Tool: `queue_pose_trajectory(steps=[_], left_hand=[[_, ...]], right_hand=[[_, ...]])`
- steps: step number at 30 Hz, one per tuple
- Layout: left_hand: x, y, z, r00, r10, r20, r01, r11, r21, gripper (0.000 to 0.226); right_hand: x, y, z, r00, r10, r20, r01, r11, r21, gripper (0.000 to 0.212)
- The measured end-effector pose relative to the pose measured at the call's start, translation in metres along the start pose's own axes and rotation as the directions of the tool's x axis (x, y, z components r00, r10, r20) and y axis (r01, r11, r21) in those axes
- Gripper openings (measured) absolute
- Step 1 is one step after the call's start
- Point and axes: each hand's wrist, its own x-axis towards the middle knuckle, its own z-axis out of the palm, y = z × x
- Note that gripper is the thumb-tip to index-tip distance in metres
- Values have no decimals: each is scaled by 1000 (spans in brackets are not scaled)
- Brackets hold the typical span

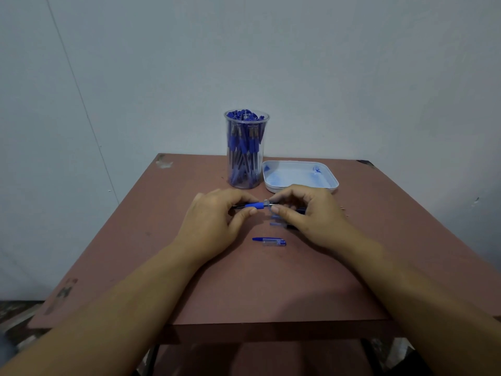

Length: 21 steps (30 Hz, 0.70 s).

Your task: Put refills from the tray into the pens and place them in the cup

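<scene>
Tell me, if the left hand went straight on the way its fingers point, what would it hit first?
Most likely the right hand: the left hand points rightward along the pen both hands pinch, with only a short gap between them.

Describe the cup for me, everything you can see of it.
The cup is a tall, clear, plastic-looking cylinder standing upright at the far middle of the table. It is packed to the rim with blue pens, visible through its wall. The white tray sits close on its right; whether they touch I cannot tell. The left hand and right hand are nearer the camera, not touching it.
</scene>
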Motion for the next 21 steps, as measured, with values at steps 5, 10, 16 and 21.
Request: queue_pose_trajectory(steps=[5,10,16,21], left_hand=[[0,2,0,1000,16,-12,-16,1000,-1,17],[0,1,0,1000,14,-11,-14,1000,12,19],[-1,2,-2,1000,15,-28,-15,1000,8,17],[-2,4,-2,999,23,-32,-22,999,28,17]], right_hand=[[1,4,1,1000,-12,20,12,1000,-25,15],[-1,1,1,998,-30,60,37,993,-112,11],[0,6,0,990,-137,24,138,963,-233,11],[-1,5,0,990,-139,6,137,963,-232,25]])
